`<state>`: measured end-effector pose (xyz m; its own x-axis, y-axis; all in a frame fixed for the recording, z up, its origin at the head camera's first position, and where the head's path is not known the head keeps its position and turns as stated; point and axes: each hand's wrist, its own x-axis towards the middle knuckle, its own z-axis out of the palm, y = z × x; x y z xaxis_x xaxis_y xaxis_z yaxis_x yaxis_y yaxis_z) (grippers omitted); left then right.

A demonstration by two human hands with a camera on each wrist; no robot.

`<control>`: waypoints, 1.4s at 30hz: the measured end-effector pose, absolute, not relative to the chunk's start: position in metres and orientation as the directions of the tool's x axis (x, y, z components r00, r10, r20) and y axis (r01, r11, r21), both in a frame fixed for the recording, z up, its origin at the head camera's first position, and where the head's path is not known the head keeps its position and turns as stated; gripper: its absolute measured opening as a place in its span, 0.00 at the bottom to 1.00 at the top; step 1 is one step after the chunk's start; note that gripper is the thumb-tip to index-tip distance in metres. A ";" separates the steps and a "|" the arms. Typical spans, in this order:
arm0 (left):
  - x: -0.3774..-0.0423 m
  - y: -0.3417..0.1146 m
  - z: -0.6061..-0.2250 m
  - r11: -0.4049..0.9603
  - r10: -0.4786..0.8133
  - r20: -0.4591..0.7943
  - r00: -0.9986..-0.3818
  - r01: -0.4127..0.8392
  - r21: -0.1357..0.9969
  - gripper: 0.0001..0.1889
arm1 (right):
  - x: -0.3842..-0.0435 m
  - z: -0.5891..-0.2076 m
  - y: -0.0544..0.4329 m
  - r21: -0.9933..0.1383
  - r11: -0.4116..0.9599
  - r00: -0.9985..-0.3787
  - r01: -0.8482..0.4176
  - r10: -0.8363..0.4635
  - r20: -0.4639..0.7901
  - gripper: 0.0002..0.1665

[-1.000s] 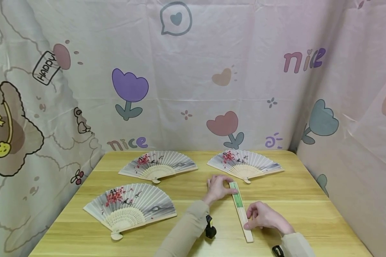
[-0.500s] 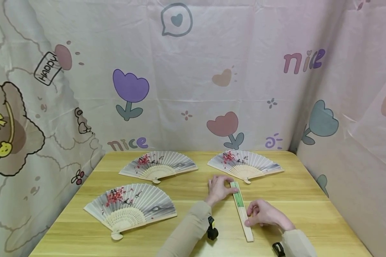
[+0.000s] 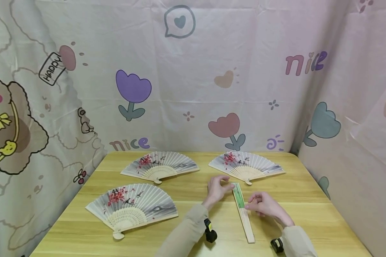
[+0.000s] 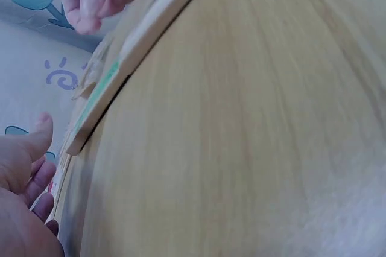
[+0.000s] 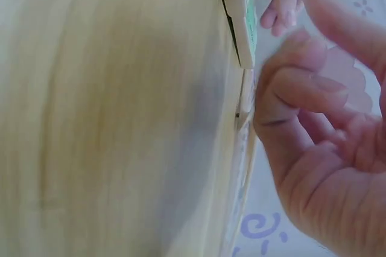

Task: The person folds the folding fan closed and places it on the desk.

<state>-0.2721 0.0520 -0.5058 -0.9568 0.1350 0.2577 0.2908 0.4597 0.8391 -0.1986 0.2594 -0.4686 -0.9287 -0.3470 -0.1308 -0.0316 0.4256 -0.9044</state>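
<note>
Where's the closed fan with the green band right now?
In the head view, the closed fan lies right of centre on the table, between the left hand and right hand, nearer the viewer than the back-right open fan.

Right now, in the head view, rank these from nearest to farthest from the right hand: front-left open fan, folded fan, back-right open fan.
1. Folded fan, just left of the right hand.
2. Back-right open fan, beyond the hand.
3. Front-left open fan, well off to the left.
</note>
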 end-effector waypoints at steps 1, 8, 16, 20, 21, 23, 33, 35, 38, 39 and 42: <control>-0.272 0.052 -0.506 0.430 0.129 0.254 -0.958 0.285 0.856 0.19 | -0.200 -0.469 0.260 -0.910 0.413 -0.939 -0.031 -0.325 -0.116 0.18; -0.273 0.049 -0.506 0.279 0.113 0.220 -0.969 0.243 0.929 0.18 | -0.212 -0.474 0.260 -0.964 0.266 -0.989 0.021 -0.134 -0.058 0.22; -0.269 0.039 -0.514 0.069 0.116 0.343 -0.932 0.352 0.934 0.21 | -0.227 -0.478 0.262 -0.989 0.036 -0.981 0.142 0.141 -0.135 0.28; -0.264 0.037 -0.512 -0.017 0.109 0.254 -0.961 0.254 0.967 0.22 | -0.233 -0.481 0.264 -0.981 -0.129 -0.959 0.146 0.223 -0.173 0.33; -0.259 0.037 -0.504 -0.037 0.099 0.192 -0.976 0.190 0.981 0.22 | -0.234 -0.482 0.264 -0.976 -0.165 -0.953 0.139 0.245 -0.177 0.34; -0.258 0.038 -0.503 -0.070 0.091 0.139 -0.986 0.133 0.989 0.22 | -0.237 -0.483 0.265 -0.968 -0.213 -0.941 0.130 0.282 -0.188 0.34; -0.246 0.034 -0.501 -0.157 0.073 0.116 -0.991 0.103 0.982 0.21 | -0.251 -0.483 0.264 -0.913 -0.392 -0.890 0.116 0.367 -0.270 0.06; -0.245 0.033 -0.501 -0.177 0.070 0.101 -0.992 0.087 0.980 0.21 | -0.255 -0.483 0.262 -0.901 -0.419 -0.884 0.107 0.374 -0.279 0.06; -0.244 0.031 -0.501 -0.188 0.068 0.077 -0.995 0.063 0.980 0.22 | -0.260 -0.485 0.261 -0.889 -0.449 -0.877 0.091 0.386 -0.285 0.09; -0.244 0.030 -0.501 -0.191 0.068 0.072 -0.995 0.058 0.980 0.22 | -0.261 -0.486 0.260 -0.886 -0.456 -0.874 0.084 0.393 -0.285 0.09; -0.245 0.030 -0.501 -0.201 0.063 0.061 -0.996 0.047 0.978 0.22 | -0.266 -0.488 0.258 -0.881 -0.466 -0.865 0.080 0.407 -0.294 0.08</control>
